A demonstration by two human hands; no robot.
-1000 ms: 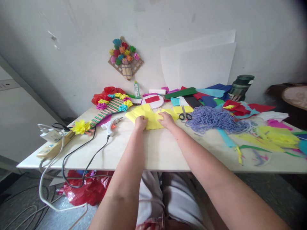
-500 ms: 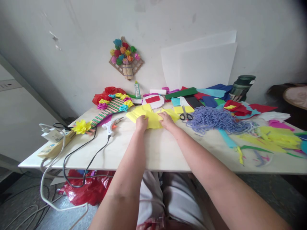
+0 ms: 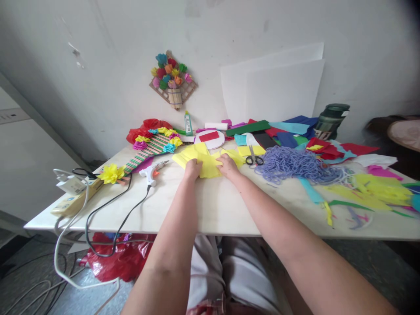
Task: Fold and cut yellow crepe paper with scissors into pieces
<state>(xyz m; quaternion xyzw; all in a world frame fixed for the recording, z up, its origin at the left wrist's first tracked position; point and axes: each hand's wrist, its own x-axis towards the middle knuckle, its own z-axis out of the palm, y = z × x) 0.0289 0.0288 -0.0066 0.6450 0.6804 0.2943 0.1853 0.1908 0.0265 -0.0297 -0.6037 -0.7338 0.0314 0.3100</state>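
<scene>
Scissors (image 3: pixel 253 157) between yellow paper (image 3: pixel 210 168) and yarn (image 3: pixel 292 164)

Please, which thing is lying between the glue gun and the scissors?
Yellow paper lies between them, with the left hand and right hand on it, as the head view shows.

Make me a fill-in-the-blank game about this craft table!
1. The left hand and right hand both touch paper coloured ____.
2. The glue gun lies nearer the ____ hand.
3. The black-handled cutting tool beside the tangled yarn is called ____.
4. The rectangular piece on the white disc is ____.

Missing words: yellow; left; scissors; red.
</scene>
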